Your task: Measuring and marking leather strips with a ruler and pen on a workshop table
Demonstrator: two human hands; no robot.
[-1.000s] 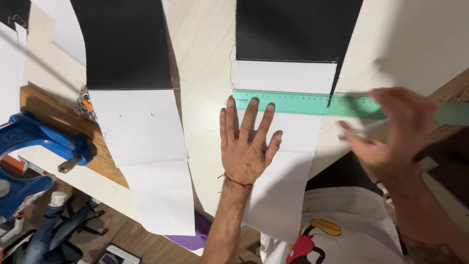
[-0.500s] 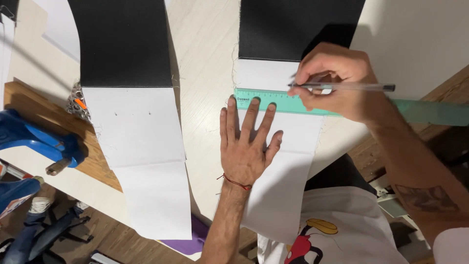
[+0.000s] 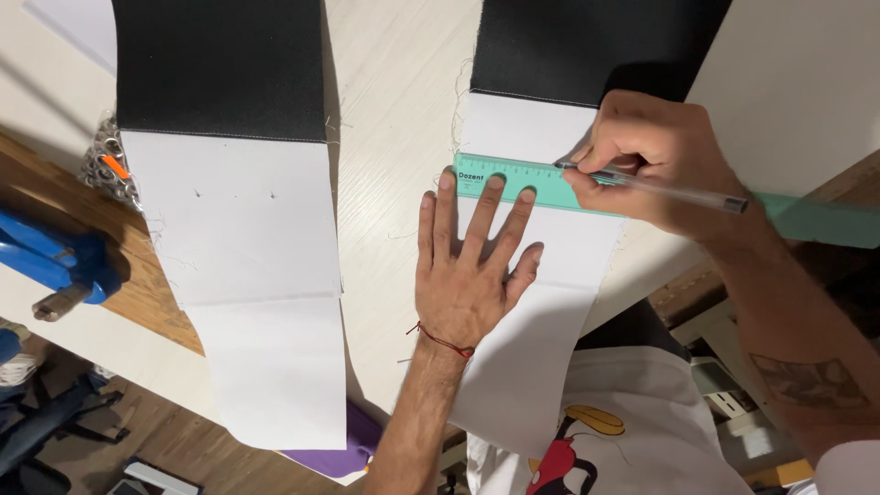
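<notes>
Step, as judged: marking the right panel [image 3: 541, 266]; your left hand [image 3: 467, 266] flat, fingers spread, pinning ruler [image 3: 522, 179]; right hand [image 3: 660, 160] gripping pen [image 3: 660, 188]; next: steady ruler.

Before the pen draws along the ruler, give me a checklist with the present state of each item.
1. Left hand flat on the white panel, fingertips on the green ruler: ok.
2. Right hand has the pen in a writing grip: ok.
3. Pen tip at the ruler's upper edge: ok.
4. Ruler lies across the panel below the black fabric: ok.
5. Ruler square to the panel's edges: cannot tell.
6. Marks already made under the hand: cannot tell.
</notes>
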